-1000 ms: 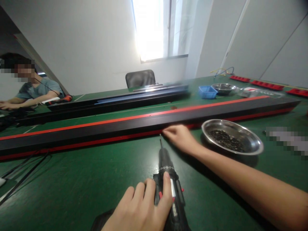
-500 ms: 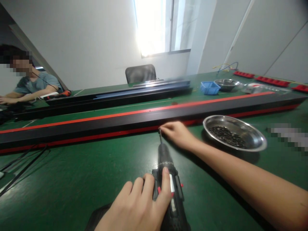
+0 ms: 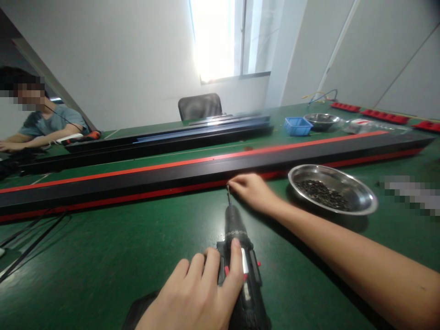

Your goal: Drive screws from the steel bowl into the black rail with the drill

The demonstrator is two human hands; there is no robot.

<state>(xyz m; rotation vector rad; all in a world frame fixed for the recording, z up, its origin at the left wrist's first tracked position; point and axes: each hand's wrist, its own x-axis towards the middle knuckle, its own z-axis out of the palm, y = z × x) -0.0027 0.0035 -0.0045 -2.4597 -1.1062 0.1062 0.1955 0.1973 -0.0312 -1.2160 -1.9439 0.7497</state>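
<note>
My left hand (image 3: pixel 199 284) is wrapped round a black power drill (image 3: pixel 245 279), which lies low in the view with its bit pointing away at the long bar. My right hand (image 3: pixel 252 190) is closed in a pinch at the tip of the bit, against the near red edge of the bar; whatever small thing is between its fingertips is too small to name. The long black bar with red edges (image 3: pixel 192 172) runs across the green table (image 3: pixel 137 243). A steel bowl of small dark screws (image 3: pixel 360 197) stands right of my right hand.
Behind the bar lie more long dark profiles (image 3: pixel 154 145). A blue bin (image 3: pixel 297 127), a second steel bowl (image 3: pixel 321 120) and red strips (image 3: pixel 385 116) are at the back right. Cables (image 3: pixel 37 243) lie at left. A person (image 3: pixel 51 121) sits at the far left.
The view has shifted very slightly, so the bowls and bin appear a little further left. Both hands and the drill hold almost the same place.
</note>
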